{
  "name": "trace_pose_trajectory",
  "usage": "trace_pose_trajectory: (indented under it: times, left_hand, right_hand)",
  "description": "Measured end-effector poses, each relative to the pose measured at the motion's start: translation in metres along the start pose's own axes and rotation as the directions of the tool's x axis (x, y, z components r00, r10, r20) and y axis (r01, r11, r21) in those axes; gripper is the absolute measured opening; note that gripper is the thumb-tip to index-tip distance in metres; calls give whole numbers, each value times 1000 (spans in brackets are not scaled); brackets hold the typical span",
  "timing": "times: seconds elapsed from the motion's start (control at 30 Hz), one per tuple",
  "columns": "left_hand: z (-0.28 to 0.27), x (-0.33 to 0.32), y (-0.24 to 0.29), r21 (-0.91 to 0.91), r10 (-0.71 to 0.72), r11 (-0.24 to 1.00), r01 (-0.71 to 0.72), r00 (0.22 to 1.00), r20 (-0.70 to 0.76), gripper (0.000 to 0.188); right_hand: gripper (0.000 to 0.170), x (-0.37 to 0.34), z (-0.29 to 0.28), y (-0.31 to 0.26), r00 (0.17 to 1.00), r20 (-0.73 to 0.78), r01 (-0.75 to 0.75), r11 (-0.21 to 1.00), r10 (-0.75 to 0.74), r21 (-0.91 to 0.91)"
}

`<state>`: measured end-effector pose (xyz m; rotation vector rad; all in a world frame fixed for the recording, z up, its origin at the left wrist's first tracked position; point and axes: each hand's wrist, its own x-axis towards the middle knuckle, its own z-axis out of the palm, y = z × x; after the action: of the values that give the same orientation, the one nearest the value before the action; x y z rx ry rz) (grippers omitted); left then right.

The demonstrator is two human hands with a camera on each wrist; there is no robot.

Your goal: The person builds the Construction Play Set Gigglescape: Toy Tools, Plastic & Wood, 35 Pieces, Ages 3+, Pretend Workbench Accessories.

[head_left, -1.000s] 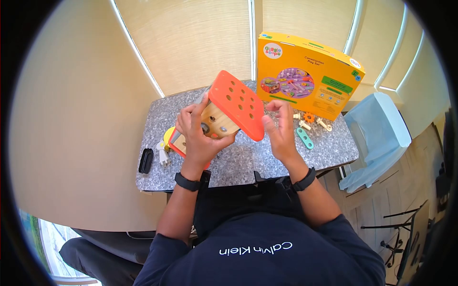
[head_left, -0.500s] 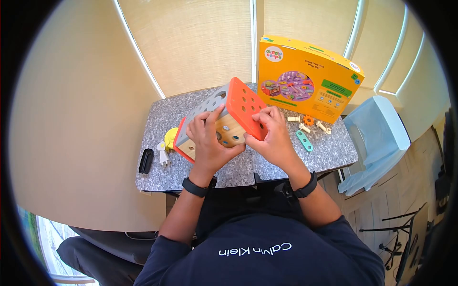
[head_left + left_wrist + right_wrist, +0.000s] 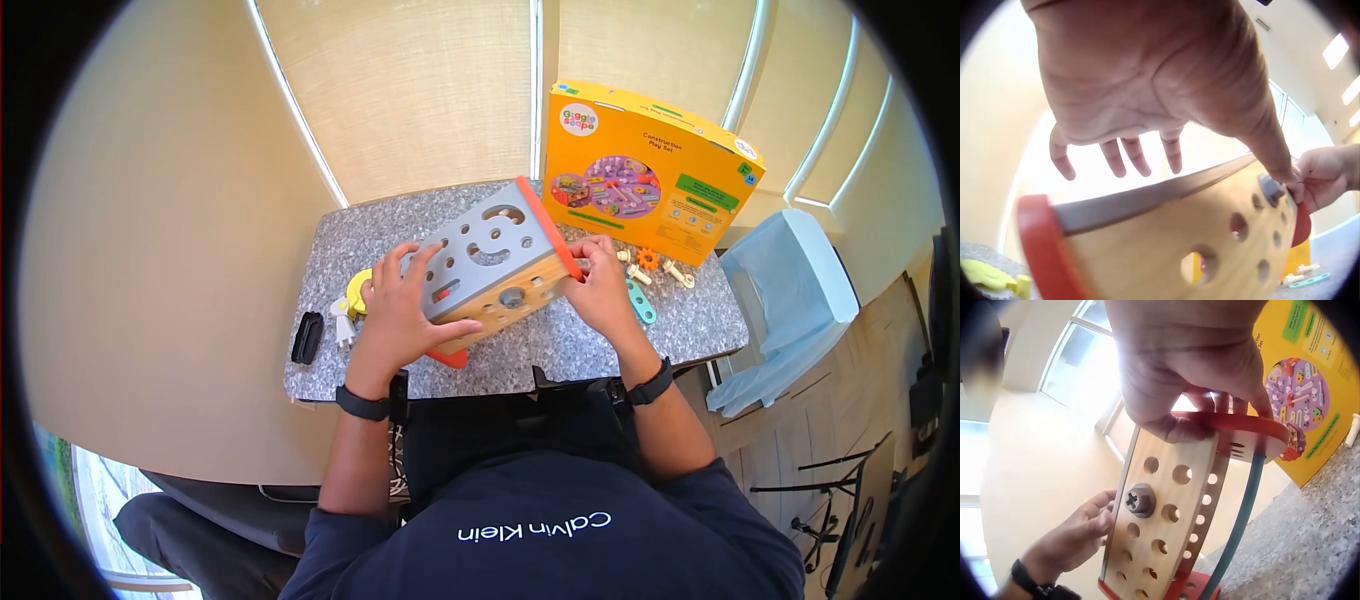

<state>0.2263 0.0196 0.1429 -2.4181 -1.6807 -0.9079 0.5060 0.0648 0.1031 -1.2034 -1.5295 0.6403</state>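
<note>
A wooden toy toolbox (image 3: 466, 281) is held tilted over the table, its grey panel with round holes and curved slots turned up. Its pale wood side (image 3: 1147, 253) carries a grey bolt (image 3: 1141, 500), and a teal handle (image 3: 1247, 506) runs along the underside. My right hand (image 3: 600, 290) pinches the red end panel (image 3: 1238, 422) between thumb and fingers. Spread across the other end, my left hand (image 3: 392, 312) has its fingers extended over the grey panel and its thumb along the wood side. The left wrist view shows those fingers apart beyond the grey edge.
A yellow play-set box (image 3: 700, 150) stands at the back right. Cream bolts (image 3: 680, 274), an orange gear (image 3: 648, 259) and a teal strip (image 3: 641, 303) lie before it. Left are a yellow piece (image 3: 357, 288), a white piece (image 3: 343, 326) and a black case (image 3: 307, 338).
The toolbox has rotated, bringing its grey panel up and the red end away from view. My right hand came in from beside it and took hold of the red end; my left hand shifted left and spread.
</note>
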Motion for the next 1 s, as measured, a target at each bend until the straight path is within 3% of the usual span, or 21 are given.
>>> trace_pose_trajectory:
  times: [0.13, 0.37, 0.47, 0.67, 0.73, 0.83, 1.0]
  left_hand:
    - [19, -5, -27, -96, -97, 990, 106, 991, 95, 101]
    - [43, -7, -22, -65, -21, 998, 21, 1000, 11, 89]
    - [49, -6, -14, -52, -40, 998, 40, 999, 8, 84]
    - [55, -3, -7, -38, -64, 997, 64, 998, -3, 81]
    - [57, -2, -6, -28, -55, 998, 54, 998, -19, 80]
    - [59, -1, -5, -20, -49, 999, 49, 998, -29, 79]
    - [60, 1, -2, -39, -51, 998, 50, 998, -29, 78]
  right_hand:
    - [23, 4, -7, 11, 999, -9, -44, 996, 43, -83]
    - [30, 17, -8, 58, 1000, 8, -15, 971, 18, -240]
    - [33, 20, -9, 61, 995, 42, -73, 962, 87, -262]
    - [44, 29, 0, 91, 996, 60, -60, 989, 69, -135]
    - [55, 35, 0, 105, 981, 145, -107, 984, 128, -143]
    - [49, 36, 5, 120, 987, 102, -125, 992, 128, -37]
    - [49, 36, 5, 126, 981, 114, -156, 988, 158, -21]
